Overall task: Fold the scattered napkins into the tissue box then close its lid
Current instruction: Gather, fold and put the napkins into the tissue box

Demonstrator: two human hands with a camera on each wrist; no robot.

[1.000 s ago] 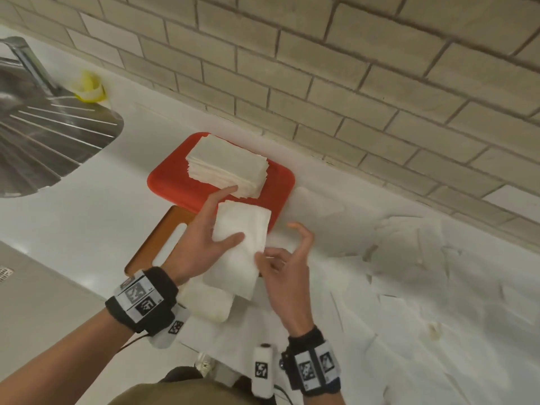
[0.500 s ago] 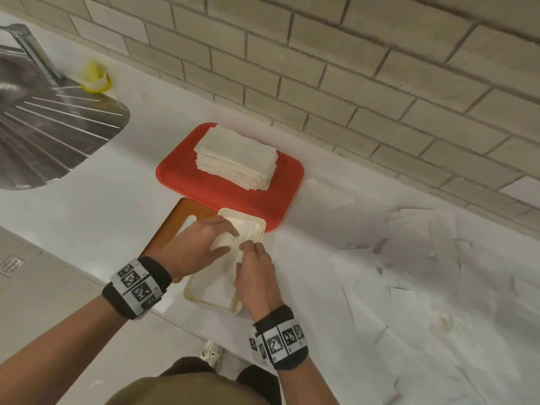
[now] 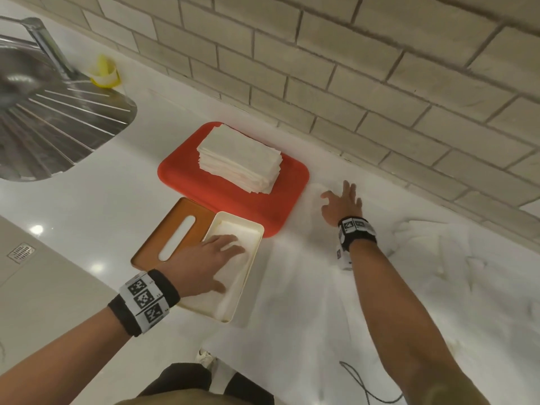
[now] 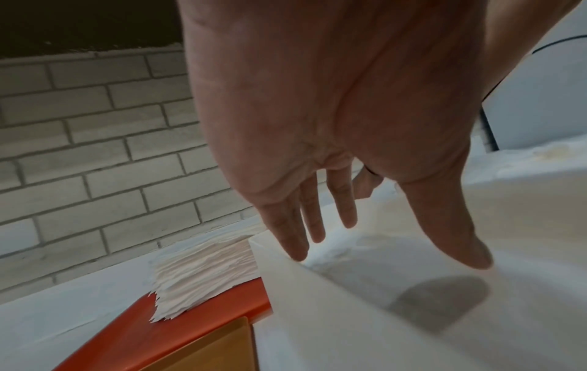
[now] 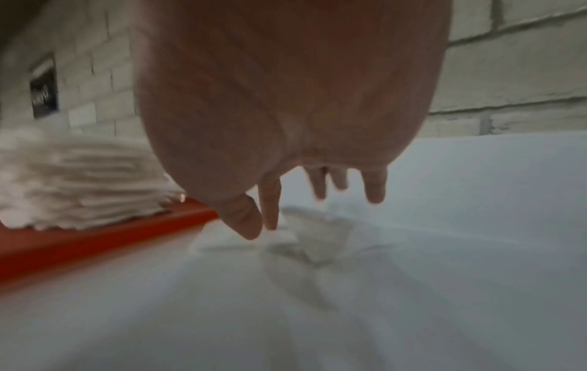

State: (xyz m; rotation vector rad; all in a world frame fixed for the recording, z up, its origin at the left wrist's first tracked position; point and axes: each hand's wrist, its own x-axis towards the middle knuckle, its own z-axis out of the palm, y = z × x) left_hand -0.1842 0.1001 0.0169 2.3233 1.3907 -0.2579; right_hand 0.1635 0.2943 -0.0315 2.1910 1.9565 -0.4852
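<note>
A cream tissue box lies open on the white counter, its brown slotted lid flat beside it on the left. My left hand presses a folded napkin down inside the box with straight fingers. My right hand reaches over a loose napkin just right of the red tray; thumb and forefinger come together at its crumpled edge, other fingers spread. Several scattered napkins cover the counter to the right.
A red tray behind the box carries a tall stack of napkins. A steel sink drainboard and tap lie far left, with a yellow cup by the brick wall. A cable trails near the counter's front edge.
Both hands lowered a folded napkin into the box. Since then the right hand has left the box and reached right and back to a loose napkin; the left hand stays pressing.
</note>
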